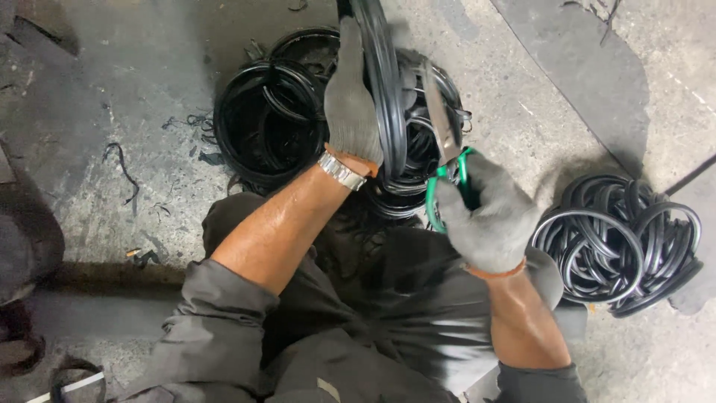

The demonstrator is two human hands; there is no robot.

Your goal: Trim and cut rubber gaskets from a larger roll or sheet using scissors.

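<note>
**Trimming a rubber ring with scissors**

The left hand (350, 104) grips an upright black ring (384, 82) over the floor (134, 149), its edge running up out of the top of frame. The right hand (488, 220) is closed around green-handled scissors (447, 134), blades pointing up and slightly left along the ring. The step looks like trimming, though blur hides any contact. The next move calls for blades set on the ring's edge.
</note>
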